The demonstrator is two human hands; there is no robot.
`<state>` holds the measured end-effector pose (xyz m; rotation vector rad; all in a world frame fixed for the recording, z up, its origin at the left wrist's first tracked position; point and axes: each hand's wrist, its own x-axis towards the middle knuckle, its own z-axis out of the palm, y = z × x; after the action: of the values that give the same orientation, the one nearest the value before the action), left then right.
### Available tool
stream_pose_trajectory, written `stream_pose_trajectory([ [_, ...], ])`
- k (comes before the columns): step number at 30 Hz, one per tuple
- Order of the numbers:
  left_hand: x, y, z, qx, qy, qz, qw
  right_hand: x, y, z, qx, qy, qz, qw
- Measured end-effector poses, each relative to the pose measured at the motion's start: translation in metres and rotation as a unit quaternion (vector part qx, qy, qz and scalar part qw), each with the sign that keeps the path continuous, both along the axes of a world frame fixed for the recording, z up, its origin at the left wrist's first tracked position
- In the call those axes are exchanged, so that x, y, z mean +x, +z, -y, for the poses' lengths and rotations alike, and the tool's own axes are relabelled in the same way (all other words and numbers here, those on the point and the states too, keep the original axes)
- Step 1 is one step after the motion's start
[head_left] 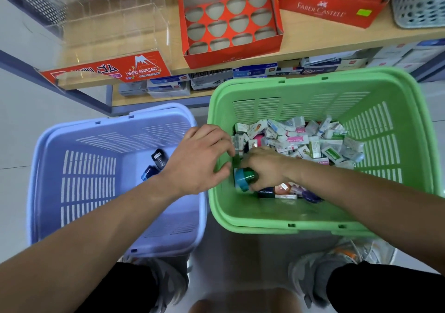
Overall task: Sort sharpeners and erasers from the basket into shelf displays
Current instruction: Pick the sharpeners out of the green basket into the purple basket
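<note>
head view: both hands at the green basket (301,218).
right hand (267,168): wrapped round a teal sharpener (246,179), low in the near-left corner.
left hand (199,158): loosely spread over the rim, holding nothing (as far as shows).
risk: the smooth, round sharpener could slip on lifting, or drag erasers (313,141) along.

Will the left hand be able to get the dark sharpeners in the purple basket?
Probably yes. The purple basket is open on top, nothing lies over the sharpeners, and the left hand is just beside them, over the green basket's edge.
</note>
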<state>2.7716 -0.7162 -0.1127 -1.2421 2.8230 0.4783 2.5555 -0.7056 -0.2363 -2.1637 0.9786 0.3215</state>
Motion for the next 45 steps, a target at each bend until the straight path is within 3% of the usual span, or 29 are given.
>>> stream_pose_trajectory([
  [5,-0.015,0.028,0.005,0.027,0.029,0.016,0.999,-0.06,0.089,0.021,0.113,-0.157,0.057,0.979],
  [11,-0.078,0.04,-0.016,-0.056,0.111,0.218,0.968,-0.161,0.158,0.004,0.027,-0.275,0.019,0.961],
  [14,-0.087,0.026,-0.015,-0.029,0.129,0.236,0.963,-0.187,0.163,-0.016,-0.002,-0.323,0.045,0.945],
  [17,-0.112,0.003,-0.022,0.138,0.07,0.125,0.98,-0.199,0.154,-0.031,-0.011,-0.325,0.055,0.944],
  [19,-0.138,-0.025,-0.026,0.301,0.056,0.076,0.949,-0.198,0.146,-0.032,-0.029,-0.326,0.069,0.942],
  [21,-0.158,-0.059,-0.026,0.385,0.063,0.076,0.918,-0.195,0.142,-0.028,-0.046,-0.338,0.086,0.936],
  [23,-0.17,-0.09,-0.026,0.356,0.051,0.102,0.927,-0.194,0.137,-0.026,-0.053,-0.344,0.094,0.933],
  [25,-0.174,-0.107,-0.03,0.262,0.001,0.146,0.954,-0.195,0.133,-0.026,-0.053,-0.338,0.096,0.935],
  [28,-0.17,-0.115,-0.039,0.165,-0.058,0.199,0.964,-0.196,0.127,-0.026,-0.063,-0.316,0.093,0.942],
  [34,-0.168,-0.12,-0.042,0.138,-0.088,0.198,0.966,-0.196,0.124,-0.026,-0.068,-0.305,0.091,0.946],
  [36,-0.166,-0.123,-0.045,0.175,-0.073,0.174,0.966,-0.197,0.123,-0.026,-0.067,-0.303,0.093,0.946],
  [39,-0.156,-0.117,-0.04,0.279,0.028,0.12,0.952,-0.197,0.122,-0.026,-0.061,-0.303,0.1,0.946],
  [42,-0.148,-0.103,-0.039,0.462,0.145,0.028,0.875,-0.196,0.122,-0.026,-0.062,-0.301,0.092,0.947],
  [45,-0.15,-0.1,-0.045,0.511,0.116,0.042,0.851,-0.195,0.123,-0.027,-0.059,-0.302,0.084,0.948],
])
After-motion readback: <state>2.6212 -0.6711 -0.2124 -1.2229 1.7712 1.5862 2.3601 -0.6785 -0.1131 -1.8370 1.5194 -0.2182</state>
